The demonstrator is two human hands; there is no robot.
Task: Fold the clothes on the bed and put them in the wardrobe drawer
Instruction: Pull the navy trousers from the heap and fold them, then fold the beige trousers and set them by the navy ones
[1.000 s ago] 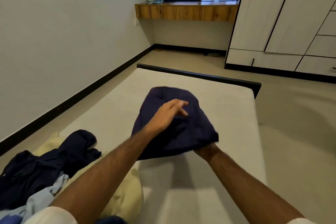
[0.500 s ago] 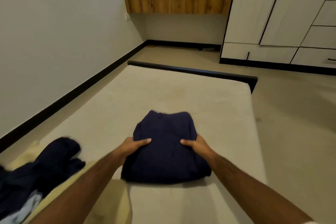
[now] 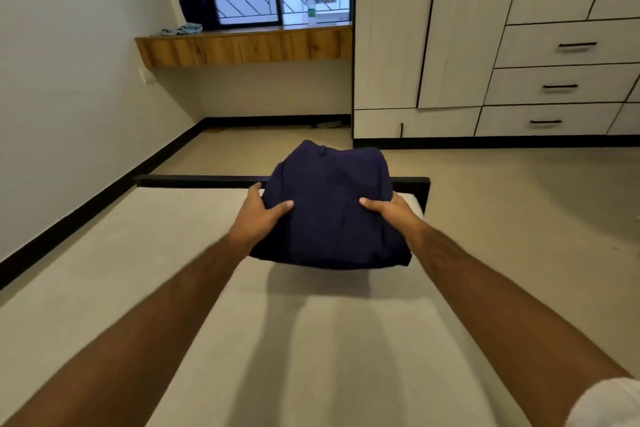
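Folded navy-blue cloth garment point(image 3: 330, 211) lifted clear above beige mattress bed point(image 3: 138, 253), left hand point(image 3: 258, 215) and right hand point(image 3: 391, 210) gripping its sides, thumbs on top. Folding done for this 1; white wardrobe drawers point(image 3: 568, 45) all closed, stowing left.

My two forearms bare to the elbow, my left hand point(image 3: 260, 215) and my right hand point(image 3: 391, 210) ungloved, white sleeve edge point(image 3: 609, 404) near right, no rings seen

matt navy cloth garment point(image 3: 332, 211), grained wooden shelf point(image 3: 242, 47)
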